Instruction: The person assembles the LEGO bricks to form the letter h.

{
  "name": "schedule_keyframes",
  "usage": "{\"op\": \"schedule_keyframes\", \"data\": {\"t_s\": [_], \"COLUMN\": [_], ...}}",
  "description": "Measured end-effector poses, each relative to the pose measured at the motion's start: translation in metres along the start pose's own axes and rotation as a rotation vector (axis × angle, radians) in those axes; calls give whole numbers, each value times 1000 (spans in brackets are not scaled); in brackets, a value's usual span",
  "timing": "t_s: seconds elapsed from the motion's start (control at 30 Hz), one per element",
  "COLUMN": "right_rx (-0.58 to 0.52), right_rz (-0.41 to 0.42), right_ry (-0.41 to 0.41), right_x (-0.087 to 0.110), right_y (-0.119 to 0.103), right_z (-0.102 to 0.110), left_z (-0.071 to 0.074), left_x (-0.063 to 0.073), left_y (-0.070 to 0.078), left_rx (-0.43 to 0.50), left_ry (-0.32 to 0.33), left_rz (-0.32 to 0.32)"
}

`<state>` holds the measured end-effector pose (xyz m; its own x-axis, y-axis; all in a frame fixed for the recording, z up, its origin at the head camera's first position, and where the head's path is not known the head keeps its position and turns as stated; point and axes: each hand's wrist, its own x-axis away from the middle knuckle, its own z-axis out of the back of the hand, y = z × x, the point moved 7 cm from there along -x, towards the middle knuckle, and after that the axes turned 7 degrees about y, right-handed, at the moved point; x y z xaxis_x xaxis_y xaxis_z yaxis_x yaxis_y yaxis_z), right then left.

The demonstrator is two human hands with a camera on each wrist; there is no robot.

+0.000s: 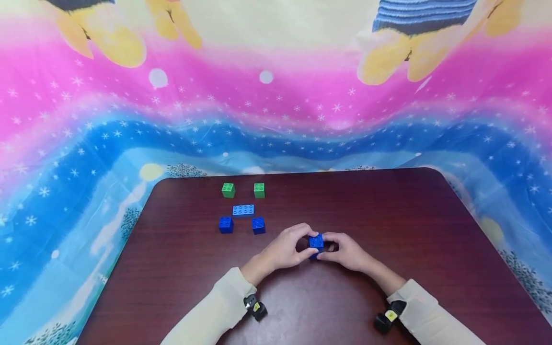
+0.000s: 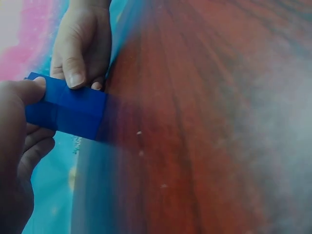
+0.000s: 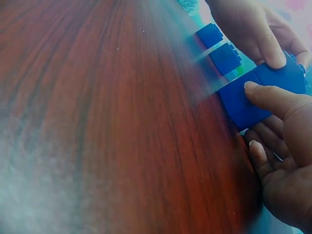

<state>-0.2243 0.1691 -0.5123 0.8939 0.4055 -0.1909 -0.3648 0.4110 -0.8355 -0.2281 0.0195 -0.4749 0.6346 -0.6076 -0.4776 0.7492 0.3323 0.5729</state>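
Two dark blue toy building blocks (image 1: pixel 316 241) are stacked one on the other near the middle of the table. My left hand (image 1: pixel 288 247) pinches the upper block (image 3: pixel 283 77) between thumb and fingers. From the other side my right hand (image 1: pixel 348 252) grips the lower block (image 3: pixel 243 103), its thumb flat on the face. A seam between the two blocks shows in the right wrist view, and they touch along it. In the left wrist view the blue stack (image 2: pixel 73 108) lies between both thumbs. The far-side fingers are partly hidden behind the blocks.
Left of the hands stand two dark blue blocks (image 1: pixel 226 224) (image 1: pixel 258 225). Behind them lies a longer light blue block (image 1: pixel 243 210), with two green blocks (image 1: pixel 228 190) (image 1: pixel 259 190) farther back. The brown table (image 1: pixel 366 201) meets a patterned cloth (image 1: pixel 276 124) at its far edge.
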Motion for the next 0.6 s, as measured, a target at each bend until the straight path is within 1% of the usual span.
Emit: {"op": "schedule_keyframes", "data": {"t_s": [0.1,0.23,0.37,0.47,0.6], "right_rx": [22,42,55,67,60], "right_rz": [26,49,30,20,13], "right_ry": [20,36,37,36,44], "right_x": [1,0,-1,-1,0], "right_y": [-1,-2,-3,-8,-22], "right_z": [-1,-2,-2,-2,0], "left_z": [-2,-2,-3,-4,-5], "left_x": [3,5,4,4,5], "left_y": [0,0,-1,-2,-2], "left_rx": [-16,-32,-30,-16,3], "left_ry": [3,26,26,12,-5], "left_rz": [6,0,2,26,75]}}
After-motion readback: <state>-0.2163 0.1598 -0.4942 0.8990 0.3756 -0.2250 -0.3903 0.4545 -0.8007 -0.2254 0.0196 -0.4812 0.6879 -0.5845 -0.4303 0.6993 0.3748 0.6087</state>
